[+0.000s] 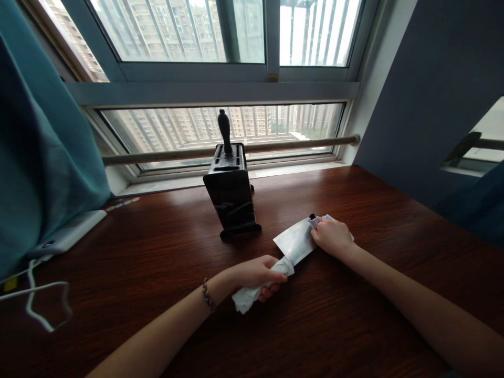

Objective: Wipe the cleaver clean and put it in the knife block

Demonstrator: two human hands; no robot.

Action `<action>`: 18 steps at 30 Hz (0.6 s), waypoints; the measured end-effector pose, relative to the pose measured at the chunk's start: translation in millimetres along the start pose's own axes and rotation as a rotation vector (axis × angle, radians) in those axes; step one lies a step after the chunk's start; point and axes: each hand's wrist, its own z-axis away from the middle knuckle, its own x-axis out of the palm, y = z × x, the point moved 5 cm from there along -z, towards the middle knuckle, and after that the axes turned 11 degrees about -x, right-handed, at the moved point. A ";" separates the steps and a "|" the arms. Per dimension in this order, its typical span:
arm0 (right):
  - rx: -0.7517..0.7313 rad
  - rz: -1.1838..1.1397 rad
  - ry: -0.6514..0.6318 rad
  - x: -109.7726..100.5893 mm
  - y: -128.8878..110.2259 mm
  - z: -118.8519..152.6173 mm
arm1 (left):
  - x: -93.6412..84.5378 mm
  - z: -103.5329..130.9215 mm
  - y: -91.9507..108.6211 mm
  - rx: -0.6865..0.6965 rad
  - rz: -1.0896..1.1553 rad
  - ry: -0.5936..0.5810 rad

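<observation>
A broad silver cleaver [296,240] lies at a slant low over the dark red tabletop, its blade bare between my two hands. My left hand [258,273] is closed around its handle end, which is wrapped in crumpled white tissue [244,300]; the wrap hides the handle itself. At the far right end of the blade, my right hand [333,236] is closed on a pale lilac-white cloth [327,217] pressed against the metal. A small black piece [312,216] pokes out beside those fingers; what it belongs to, I cannot tell.
Beyond the cleaver stands a black knife block [231,197] with one black-handled knife [224,128] upright in it. A white device [74,231] and a white cable [31,304] lie at the left by a blue curtain [51,131]. A rail [291,143] crosses the window behind the wooden table [165,236].
</observation>
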 end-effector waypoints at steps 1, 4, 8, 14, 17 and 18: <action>-0.007 0.008 0.017 0.3 1.0 -0.8 | -0.1 -0.1 0.0 0.002 -0.001 0.000; -0.012 0.023 0.048 1.2 5.6 -3.3 | -0.4 -0.3 0.2 0.010 -0.005 0.001; -0.020 0.035 0.067 4.1 8.6 -5.5 | -0.9 -0.7 -0.4 0.014 -0.001 -0.005; -0.238 0.136 0.059 15.3 -15.2 1.0 | -1.2 -1.8 -3.4 0.015 0.028 -0.031; -0.453 0.063 0.139 9.9 -42.7 16.7 | 0.4 -1.4 -3.1 0.028 0.040 -0.047; -0.525 0.015 0.177 6.1 -52.4 23.6 | 1.0 -1.1 -2.7 0.033 0.041 -0.049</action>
